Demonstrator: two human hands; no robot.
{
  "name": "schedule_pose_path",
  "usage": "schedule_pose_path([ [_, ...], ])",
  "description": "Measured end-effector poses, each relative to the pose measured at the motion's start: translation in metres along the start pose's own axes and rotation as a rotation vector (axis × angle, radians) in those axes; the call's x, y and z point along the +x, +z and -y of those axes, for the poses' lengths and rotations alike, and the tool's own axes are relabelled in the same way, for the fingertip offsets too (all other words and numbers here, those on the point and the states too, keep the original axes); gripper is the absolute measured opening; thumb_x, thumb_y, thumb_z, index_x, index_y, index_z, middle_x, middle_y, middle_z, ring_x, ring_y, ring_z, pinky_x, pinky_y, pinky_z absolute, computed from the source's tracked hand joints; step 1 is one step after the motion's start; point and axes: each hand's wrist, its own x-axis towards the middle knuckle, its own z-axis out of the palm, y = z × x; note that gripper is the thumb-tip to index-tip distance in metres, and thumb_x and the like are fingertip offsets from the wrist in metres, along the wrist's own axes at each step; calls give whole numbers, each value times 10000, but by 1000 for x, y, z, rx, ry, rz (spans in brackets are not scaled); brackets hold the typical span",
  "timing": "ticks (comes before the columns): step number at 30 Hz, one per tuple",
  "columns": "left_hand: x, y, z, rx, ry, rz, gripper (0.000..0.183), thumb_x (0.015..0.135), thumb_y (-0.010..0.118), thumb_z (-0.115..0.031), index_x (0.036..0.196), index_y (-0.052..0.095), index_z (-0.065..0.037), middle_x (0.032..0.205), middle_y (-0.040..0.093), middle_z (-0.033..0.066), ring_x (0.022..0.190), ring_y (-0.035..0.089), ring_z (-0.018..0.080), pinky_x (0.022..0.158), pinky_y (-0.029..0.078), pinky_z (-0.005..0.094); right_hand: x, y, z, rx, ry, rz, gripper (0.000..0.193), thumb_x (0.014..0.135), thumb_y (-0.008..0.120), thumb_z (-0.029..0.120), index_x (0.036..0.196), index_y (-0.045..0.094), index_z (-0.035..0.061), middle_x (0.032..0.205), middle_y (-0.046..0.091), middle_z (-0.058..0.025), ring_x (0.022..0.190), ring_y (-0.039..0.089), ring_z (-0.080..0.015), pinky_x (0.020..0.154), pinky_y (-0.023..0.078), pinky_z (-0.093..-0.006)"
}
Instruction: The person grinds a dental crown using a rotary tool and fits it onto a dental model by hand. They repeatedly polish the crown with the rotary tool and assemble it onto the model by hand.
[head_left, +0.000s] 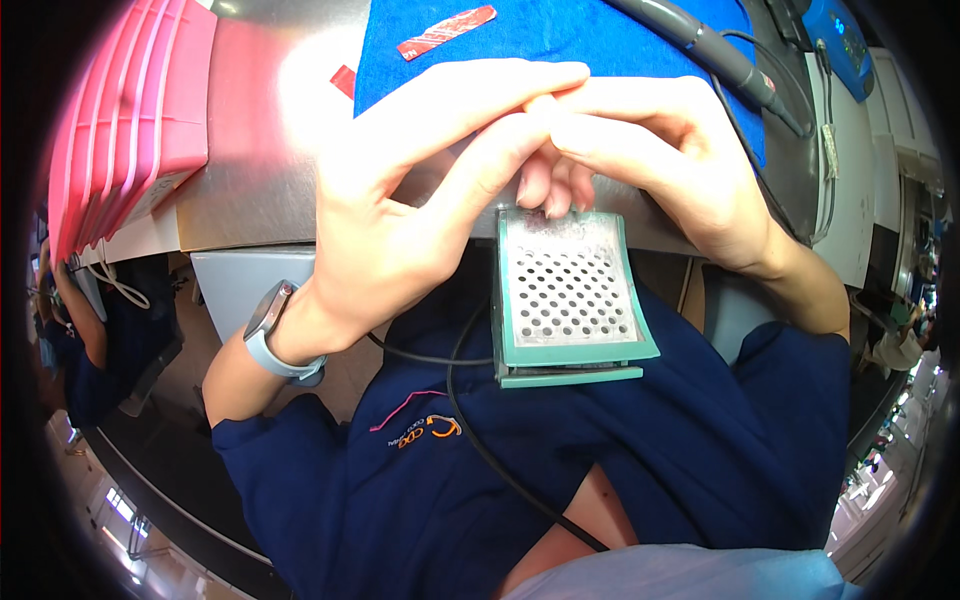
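Note:
My left hand (385,220) and my right hand (690,150) meet over the near edge of the bench. Thumbs and forefingers of both are pinched together at one spot, touching each other. Whatever is between the fingertips is hidden or too small to make out. The other fingers of my right hand curl beneath, at the top of a green-framed block with a perforated metal plate (570,290). This block juts from the bench edge towards my body. A blue cloth (600,40) lies under and beyond my fingertips.
A pink ribbed plastic bin (130,130) stands at the left on the metal bench (250,190). Red-and-white wrapper strips (447,32) lie by the cloth. At the far right are a dark corded handpiece (705,48) and a blue device (840,45). Another person's arm (85,315) shows far left.

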Motion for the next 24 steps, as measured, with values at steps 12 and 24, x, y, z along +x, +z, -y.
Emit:
schedule_pose_path([
  [12, 0, 2, -1, 22, -8, 47, 317, 949, 504, -31, 1239, 575, 76, 1153, 656, 174, 999, 652, 210, 897, 505, 295, -2, -1, 0, 47, 42, 69, 331, 999, 455, 210, 1034, 641, -61, 889, 666, -159, 771, 640, -196, 695, 495, -277],
  [24, 0, 1, 0, 49, 23, 63, 310, 961, 471, -32, 1228, 577, 84, 1161, 653, 179, 1007, 649, 216, 908, 497, 300, -3, -1, 0, 31, 54, 76, 344, 998, 449, 232, 1016, 640, -55, 872, 670, -156, 767, 644, -195, 702, 494, -274],
])
